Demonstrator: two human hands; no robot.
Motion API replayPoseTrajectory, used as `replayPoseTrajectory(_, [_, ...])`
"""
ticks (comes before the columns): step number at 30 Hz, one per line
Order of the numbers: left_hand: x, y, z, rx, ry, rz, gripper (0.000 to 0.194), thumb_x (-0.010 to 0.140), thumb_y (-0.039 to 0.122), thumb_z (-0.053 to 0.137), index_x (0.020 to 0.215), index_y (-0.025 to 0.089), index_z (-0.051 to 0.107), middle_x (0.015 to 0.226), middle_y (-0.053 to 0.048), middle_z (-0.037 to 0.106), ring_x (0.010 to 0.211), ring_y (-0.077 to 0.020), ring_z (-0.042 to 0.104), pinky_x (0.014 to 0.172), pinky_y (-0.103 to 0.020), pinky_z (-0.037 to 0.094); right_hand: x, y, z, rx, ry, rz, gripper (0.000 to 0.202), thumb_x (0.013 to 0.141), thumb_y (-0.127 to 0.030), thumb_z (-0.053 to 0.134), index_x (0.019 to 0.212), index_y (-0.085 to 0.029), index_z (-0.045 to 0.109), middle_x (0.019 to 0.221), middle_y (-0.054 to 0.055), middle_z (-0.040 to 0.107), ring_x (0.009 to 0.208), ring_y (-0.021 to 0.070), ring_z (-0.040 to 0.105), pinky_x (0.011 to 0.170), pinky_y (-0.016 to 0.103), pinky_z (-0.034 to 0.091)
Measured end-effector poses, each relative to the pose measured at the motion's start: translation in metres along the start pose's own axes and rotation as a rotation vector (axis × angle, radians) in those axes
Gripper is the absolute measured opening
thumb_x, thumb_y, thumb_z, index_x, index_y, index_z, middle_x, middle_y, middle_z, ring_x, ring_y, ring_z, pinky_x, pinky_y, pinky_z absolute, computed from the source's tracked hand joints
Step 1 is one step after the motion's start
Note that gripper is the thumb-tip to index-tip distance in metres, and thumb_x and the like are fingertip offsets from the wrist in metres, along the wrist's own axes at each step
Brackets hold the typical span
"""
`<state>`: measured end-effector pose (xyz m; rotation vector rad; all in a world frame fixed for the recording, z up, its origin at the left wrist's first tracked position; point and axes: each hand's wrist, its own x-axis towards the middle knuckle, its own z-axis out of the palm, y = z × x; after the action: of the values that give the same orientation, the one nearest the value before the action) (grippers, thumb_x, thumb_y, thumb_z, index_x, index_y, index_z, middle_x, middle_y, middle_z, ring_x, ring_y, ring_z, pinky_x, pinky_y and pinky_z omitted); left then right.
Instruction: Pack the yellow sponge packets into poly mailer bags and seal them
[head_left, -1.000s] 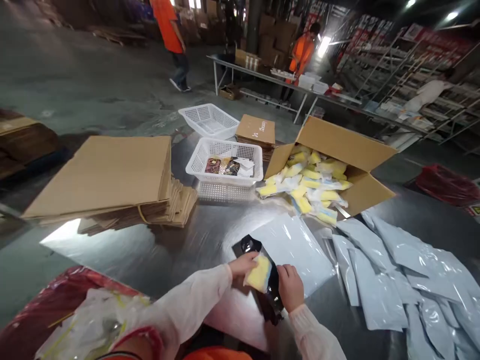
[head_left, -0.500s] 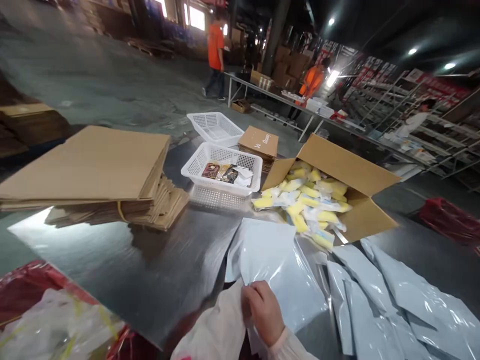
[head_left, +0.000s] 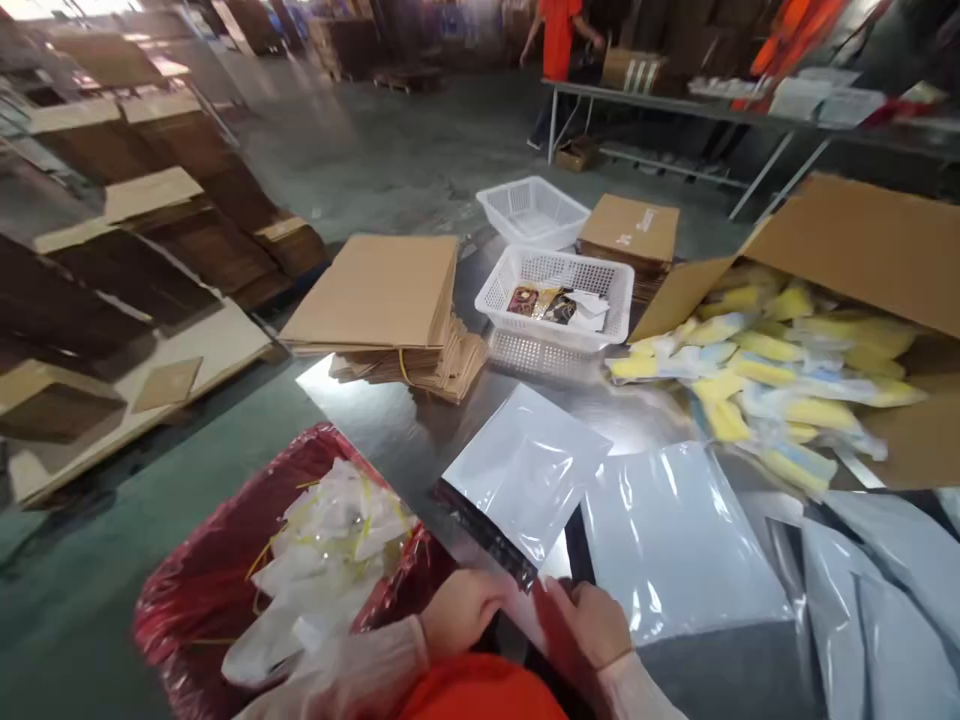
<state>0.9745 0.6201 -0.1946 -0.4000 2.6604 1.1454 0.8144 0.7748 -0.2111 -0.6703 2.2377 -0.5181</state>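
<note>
A glossy pale-grey mailing bag (head_left: pixel 529 470) lies angled on the metal table, its dark flap edge towards me. My right hand (head_left: pixel 592 620) is closed at the bag's near corner, thumb and fingers pinched together. Just left of it, my left hand (head_left: pixel 459 605) is closed beside the dark edge; what its fingers hold is hidden. Another pale-grey mailing bag (head_left: pixel 682 540) lies flat to the right, partly beside the first. Several filled grey bags (head_left: pixel 862 610) overlap at the far right.
A red-lined bin (head_left: pixel 195 580) with white plastic scraps stands left of my arms. Flat cardboard (head_left: pixel 375 290) is stacked behind it. A white basket (head_left: pixel 555 335) holds small items. An open carton (head_left: pixel 832 240) contains yellow packets (head_left: pixel 765 370). An orange-shirted person (head_left: pixel 559 40) stands farther back.
My view has swung left, bringing the bin and pallets into sight. The angled bag now lies left of the other one. My left hand has emerged beside my right.
</note>
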Motion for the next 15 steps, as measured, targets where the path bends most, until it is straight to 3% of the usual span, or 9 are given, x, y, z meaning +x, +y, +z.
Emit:
replayPoseTrajectory(1, [0.003, 0.003, -0.008, 0.027, 0.027, 0.015, 0.025, 0.089, 0.018, 0.048, 0.089, 0.023, 0.072, 0.087, -0.004, 0.070, 0.084, -0.0192, 0.065, 0.078, -0.031, 0.051, -0.004, 0.003, 0.010, 0.067, -0.081, 0.030, 0.052, 0.077, -0.068, 0.052, 0.053, -0.022, 0.056, 0.053, 0.005, 0.059, 0.055, 0.0200, 0.058, 0.056, 0.031, 0.040])
replayPoseTrajectory(3, [0.022, 0.008, -0.021, 0.120, 0.045, 0.100, 0.021, 0.090, 0.020, 0.052, 0.087, 0.021, 0.073, 0.089, -0.005, 0.070, 0.090, -0.0200, 0.062, 0.082, -0.032, 0.048, -0.008, 0.003, 0.033, 0.312, -0.122, 0.033, 0.048, 0.070, -0.067, 0.058, 0.056, -0.021, 0.058, 0.054, 0.003, 0.061, 0.054, 0.0177, 0.056, 0.055, 0.029, 0.040])
replayPoseTrajectory(6, [0.058, 0.007, -0.026, 0.271, -0.101, 0.223, 0.018, 0.088, 0.020, 0.057, 0.080, 0.018, 0.074, 0.084, -0.006, 0.071, 0.091, -0.0222, 0.061, 0.083, -0.033, 0.046, -0.004, -0.005, 0.059, 0.602, -0.068, 0.021, 0.046, 0.069, -0.064, 0.056, 0.055, -0.020, 0.057, 0.051, 0.001, 0.058, 0.051, 0.0156, 0.052, 0.052, 0.028, 0.040])
replayPoseTrajectory(10, [0.075, -0.004, -0.018, 0.279, -0.253, 0.239, 0.013, 0.082, 0.024, 0.064, 0.088, 0.020, 0.075, 0.087, -0.005, 0.074, 0.085, -0.0207, 0.065, 0.074, -0.028, 0.046, 0.000, -0.008, 0.067, 0.614, 0.011, -0.009, 0.040, 0.068, -0.057, 0.059, 0.058, -0.019, 0.062, 0.062, 0.005, 0.065, 0.063, 0.0196, 0.059, 0.064, 0.031, 0.047])
replayPoseTrajectory(13, [0.070, -0.009, -0.013, 0.214, -0.232, 0.232, 0.016, 0.083, 0.030, 0.064, 0.091, 0.021, 0.075, 0.088, -0.004, 0.075, 0.082, -0.0196, 0.066, 0.069, -0.026, 0.044, -0.002, -0.005, 0.059, 0.524, 0.155, -0.107, 0.034, 0.073, -0.050, 0.058, 0.075, -0.018, 0.069, 0.082, 0.009, 0.071, 0.080, 0.0236, 0.064, 0.077, 0.035, 0.050])
replayPoseTrajectory(15, [0.066, -0.010, -0.011, 0.181, -0.193, 0.228, 0.015, 0.083, 0.025, 0.061, 0.085, 0.021, 0.075, 0.085, -0.003, 0.075, 0.078, -0.0177, 0.065, 0.069, -0.025, 0.042, -0.005, -0.005, 0.054, 0.429, 0.230, -0.213, 0.030, 0.079, -0.045, 0.054, 0.077, -0.019, 0.069, 0.083, 0.009, 0.071, 0.082, 0.0233, 0.064, 0.078, 0.036, 0.050])
